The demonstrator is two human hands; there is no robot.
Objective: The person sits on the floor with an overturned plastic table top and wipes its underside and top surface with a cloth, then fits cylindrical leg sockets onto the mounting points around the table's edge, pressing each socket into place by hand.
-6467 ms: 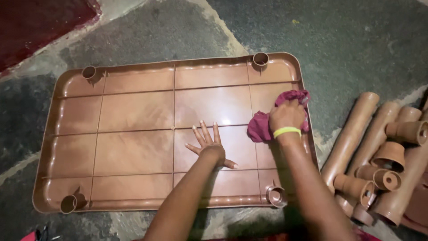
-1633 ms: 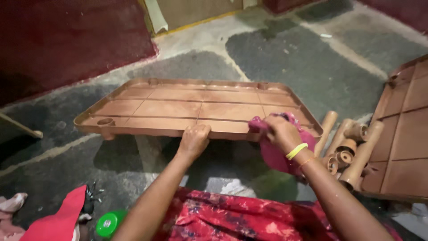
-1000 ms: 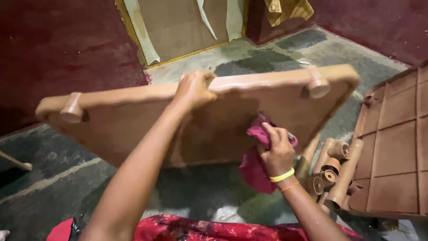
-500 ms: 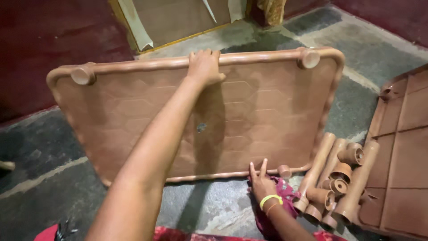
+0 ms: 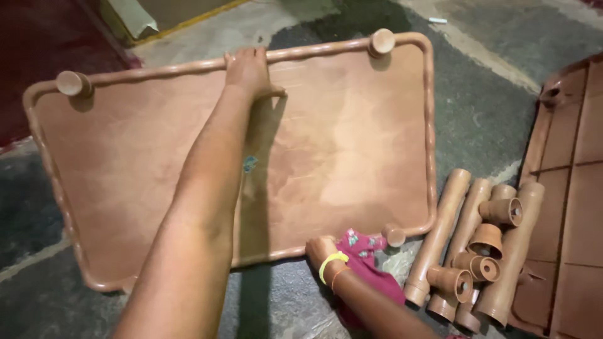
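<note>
Your left hand lies on the far rim of the brown plastic table top, fingers curled over the edge, thumb spread on the smooth face: gripping the rim. Panel lies approx. flat on the grey stone floor, smooth side up, w/ round leg sockets showing at three corners: far left, far right, near right. Small blue-green speck on the face, just beside your forearm.

Your right hand is at the near edge of the panel, touching or just under the rim; fingers mostly hidden, so cannot tell if closed or spread. Yellow band on that wrist. Magenta cloth bunched against the hand and forearm, next to the near-right socket; whether the hand holds it is not visible.

Right of the panel: brown leg tubes lying side by side, w/ short cup-shaped pieces piled on them. Further right, a second brown panel, ribbed side up, partly out of frame. Top left: dark red surface and a pale board w/ yellow edge.
</note>
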